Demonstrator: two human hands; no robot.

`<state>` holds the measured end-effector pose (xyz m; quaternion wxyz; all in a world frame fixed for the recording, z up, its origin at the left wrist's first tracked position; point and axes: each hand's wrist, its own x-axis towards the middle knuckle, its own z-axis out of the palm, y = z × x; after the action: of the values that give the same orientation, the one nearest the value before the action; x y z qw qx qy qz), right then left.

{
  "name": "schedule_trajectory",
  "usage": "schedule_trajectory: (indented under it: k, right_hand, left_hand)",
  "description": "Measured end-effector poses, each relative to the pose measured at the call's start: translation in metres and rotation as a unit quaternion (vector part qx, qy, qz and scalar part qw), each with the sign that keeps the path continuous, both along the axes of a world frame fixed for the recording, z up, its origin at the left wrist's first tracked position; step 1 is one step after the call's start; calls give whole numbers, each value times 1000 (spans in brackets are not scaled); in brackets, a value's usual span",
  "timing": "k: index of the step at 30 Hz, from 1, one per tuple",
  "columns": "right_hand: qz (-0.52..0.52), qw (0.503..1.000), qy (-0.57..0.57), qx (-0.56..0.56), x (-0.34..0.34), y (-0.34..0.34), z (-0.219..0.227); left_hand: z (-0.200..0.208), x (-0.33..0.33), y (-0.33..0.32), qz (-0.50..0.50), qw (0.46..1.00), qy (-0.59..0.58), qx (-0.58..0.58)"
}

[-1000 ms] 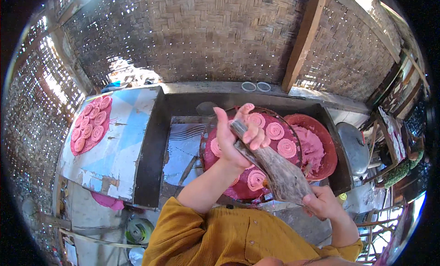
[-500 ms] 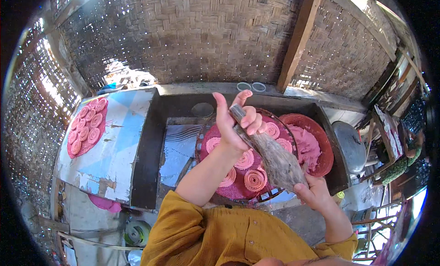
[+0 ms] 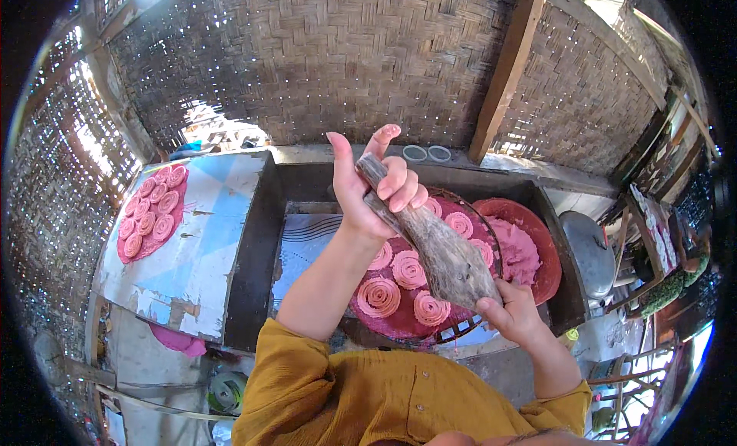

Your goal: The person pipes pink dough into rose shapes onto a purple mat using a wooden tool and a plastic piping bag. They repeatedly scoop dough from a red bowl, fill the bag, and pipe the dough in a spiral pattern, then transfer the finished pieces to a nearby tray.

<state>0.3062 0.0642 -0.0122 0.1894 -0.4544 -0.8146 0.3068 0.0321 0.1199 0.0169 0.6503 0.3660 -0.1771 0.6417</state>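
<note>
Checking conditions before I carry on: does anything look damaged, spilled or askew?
Yes, damage: the blue-and-white tabletop at left has peeling, ragged patches toward its near edge, and the woven wall behind shows gaps letting light through. No spill stands out.

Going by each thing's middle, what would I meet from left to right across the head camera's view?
A cluster of pink, round spirals → the person's left hand → a weathered grey-brown, tapered wooden piece → the person's right hand → a rounded grey metal vessel.
</note>
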Motion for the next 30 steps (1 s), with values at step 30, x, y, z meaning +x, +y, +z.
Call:
schedule_trajectory:
  k: [30]
  right_hand:
    - [-52, 984, 156, -74, 12, 5, -4]
  left_hand:
    - [-102, 29, -22, 137, 787, 535, -274]
